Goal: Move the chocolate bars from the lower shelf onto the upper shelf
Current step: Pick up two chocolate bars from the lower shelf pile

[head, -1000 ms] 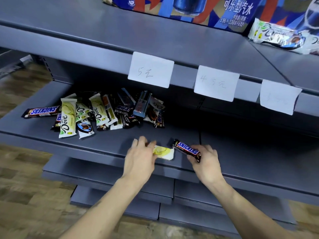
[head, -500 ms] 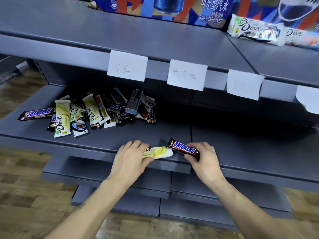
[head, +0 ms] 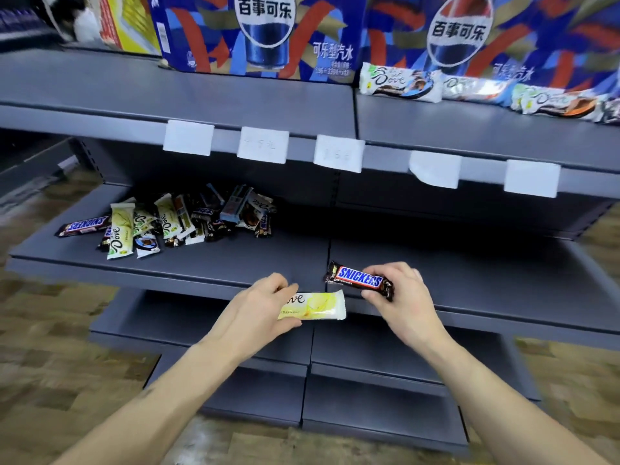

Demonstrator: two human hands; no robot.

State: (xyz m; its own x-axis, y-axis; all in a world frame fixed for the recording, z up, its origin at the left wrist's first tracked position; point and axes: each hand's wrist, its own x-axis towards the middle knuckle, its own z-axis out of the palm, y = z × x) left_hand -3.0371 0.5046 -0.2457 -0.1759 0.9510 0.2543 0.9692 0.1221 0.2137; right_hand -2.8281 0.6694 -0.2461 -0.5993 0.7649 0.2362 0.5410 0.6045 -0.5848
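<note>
Left hand (head: 258, 308) grips a level yellow Dove bar (head: 317, 306); right hand (head: 399, 297) pinches a Snickers bar (head: 359, 280) tilted down-right

Hands: two, left hand (head: 260, 312) and right hand (head: 401, 298)
Bars in hand: two, a yellow Dove bar (head: 317, 306) and a Snickers bar (head: 359, 280)
Bars on upper shelf (head: 235, 95): about four, the far end blurred
Pepsi cartons (head: 265, 31): two
Price tags (head: 188, 137): five
Pile on lower shelf (head: 235, 263): too jumbled to count

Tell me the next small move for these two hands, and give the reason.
Probably lift both hands toward the upper shelf. The left hand already grips the yellow Dove bar and the right hand grips the Snickers bar, both at the lower shelf front edge; Dove bars already lie up there at right.
</note>
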